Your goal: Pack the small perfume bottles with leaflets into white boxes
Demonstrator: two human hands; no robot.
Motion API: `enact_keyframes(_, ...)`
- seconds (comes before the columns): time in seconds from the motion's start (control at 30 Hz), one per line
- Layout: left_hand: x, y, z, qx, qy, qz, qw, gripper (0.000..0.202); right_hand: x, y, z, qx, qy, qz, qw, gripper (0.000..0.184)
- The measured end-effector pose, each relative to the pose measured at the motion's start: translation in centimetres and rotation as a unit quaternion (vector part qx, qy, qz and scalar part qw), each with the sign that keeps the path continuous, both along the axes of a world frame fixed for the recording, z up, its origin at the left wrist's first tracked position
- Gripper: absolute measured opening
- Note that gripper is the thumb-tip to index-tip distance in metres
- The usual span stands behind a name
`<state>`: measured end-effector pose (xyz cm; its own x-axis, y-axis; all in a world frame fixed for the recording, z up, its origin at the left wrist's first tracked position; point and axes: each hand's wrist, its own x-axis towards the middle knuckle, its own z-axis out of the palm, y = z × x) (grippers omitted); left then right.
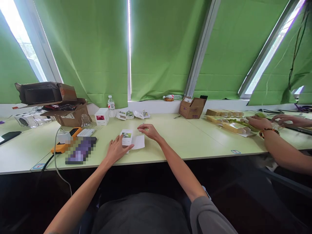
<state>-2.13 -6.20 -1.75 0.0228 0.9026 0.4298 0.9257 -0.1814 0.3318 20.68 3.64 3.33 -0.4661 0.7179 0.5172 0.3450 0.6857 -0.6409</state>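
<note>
A small white box with a green picture on its face lies on the table in front of me. My left hand grips it, fingertips at its left side and thumb across its lower right corner. To the right of the box, a white flap or sheet is spread out; whether it is joined to the box I cannot tell. My right hand is just beyond that white piece, thumb and fingers pinched together. Whatever sits in the pinch is small and partly hidden, perhaps something clear.
Along the back stand a white box with a pink picture, a water bottle, small packs and an open carton. At left are cardboard boxes and an orange device. A co-worker's hands handle items near yellow boxes.
</note>
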Motion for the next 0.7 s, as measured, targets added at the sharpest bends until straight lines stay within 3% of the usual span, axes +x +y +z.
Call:
enact_keyframes(0.1,0.0,0.0,0.2,-0.005,-0.013,0.002,1.0,0.071,0.1,0.1,-0.3,-0.094,-0.023,0.069,0.993,0.028)
enact_keyframes(0.2,-0.3,0.0,0.5,-0.014,-0.034,0.016,0.999,0.066,0.3,0.6,-0.8,-0.156,-0.084,0.081,0.981,0.028)
enact_keyframes(0.33,-0.6,0.1,1.0,-0.001,-0.06,0.037,0.998,0.065,0.3,0.9,-1.4,-0.178,-0.133,0.062,0.973,0.025)
enact_keyframes(0.47,-0.3,-0.4,1.8,0.044,-0.096,0.045,0.993,0.063,0.1,0.8,-1.6,-0.179,-0.122,0.055,0.975,0.034)
enact_keyframes(0.6,1.0,-1.3,2.0,0.123,-0.131,-0.003,0.984,0.062,-0.2,0.3,-1.2,-0.181,-0.101,0.059,0.977,0.047)
enact_keyframes(0.7,2.0,-1.5,1.5,0.182,-0.122,-0.029,0.975,0.064,-0.4,-0.3,-0.6,-0.206,-0.072,0.098,0.971,0.051)
